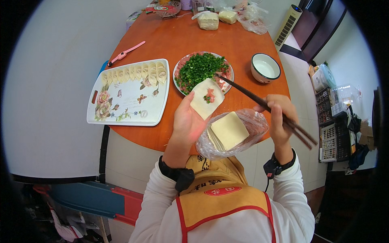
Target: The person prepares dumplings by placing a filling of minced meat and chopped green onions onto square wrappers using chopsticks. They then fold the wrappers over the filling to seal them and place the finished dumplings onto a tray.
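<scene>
A square dough wrapper (200,104) lies across the fingers of my left hand (190,124), with a small dab of pink minced meat and green onion (209,95) on it. My right hand (279,117) grips a pair of dark wooden chopsticks (249,94), whose tips touch the right side of the filling. That filling, chopped green onion (199,68) over minced meat, fills a round plate (232,79) just beyond the wrapper. Between my forearms, a stack of wrappers (230,130) sits in an open clear plastic bag (258,123) at the table's near edge.
Folded wontons (133,73) line the far side of a flowered white tray (127,118) at left. A pink watch (123,55) lies beyond it. At right stands an enamel-look bowl (265,68) of clear liquid. Bagged blocks (208,20) and a glass bowl (168,10) occupy the table's far end.
</scene>
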### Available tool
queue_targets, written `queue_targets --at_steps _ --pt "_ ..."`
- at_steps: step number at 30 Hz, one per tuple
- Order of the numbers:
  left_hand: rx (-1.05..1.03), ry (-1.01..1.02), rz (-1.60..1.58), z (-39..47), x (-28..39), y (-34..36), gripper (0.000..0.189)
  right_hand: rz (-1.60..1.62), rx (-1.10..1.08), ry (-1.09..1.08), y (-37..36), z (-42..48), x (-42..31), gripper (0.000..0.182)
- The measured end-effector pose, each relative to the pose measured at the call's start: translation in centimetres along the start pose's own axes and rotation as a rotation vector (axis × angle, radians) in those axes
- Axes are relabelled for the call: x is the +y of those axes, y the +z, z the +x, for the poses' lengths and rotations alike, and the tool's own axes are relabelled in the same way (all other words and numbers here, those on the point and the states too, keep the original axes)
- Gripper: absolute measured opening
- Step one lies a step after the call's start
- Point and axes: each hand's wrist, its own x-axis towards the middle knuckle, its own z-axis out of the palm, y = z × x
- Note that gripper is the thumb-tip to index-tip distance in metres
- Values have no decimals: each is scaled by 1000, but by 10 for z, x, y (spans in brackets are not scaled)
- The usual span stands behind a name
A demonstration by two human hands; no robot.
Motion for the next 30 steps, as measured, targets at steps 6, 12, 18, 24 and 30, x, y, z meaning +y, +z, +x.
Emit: queue_targets --at_steps 6,12,18,24,30 --pt "-17 34 -13 -4 5 -9 46 106 -1 106 6 -3 4 7" --pt "36 68 2 -2 3 -8 44 -48 -171 -45 12 4 -13 6" --pt "55 65 12 -3 -1 -3 44 -270 -251 -197 17 3 -11 7" --pt "14 86 -1 -3 -1 -7 45 -268 -201 -261 14 8 -13 6" --pt "135 71 -6 -8 1 -5 45 -78 30 0 10 3 11 12"
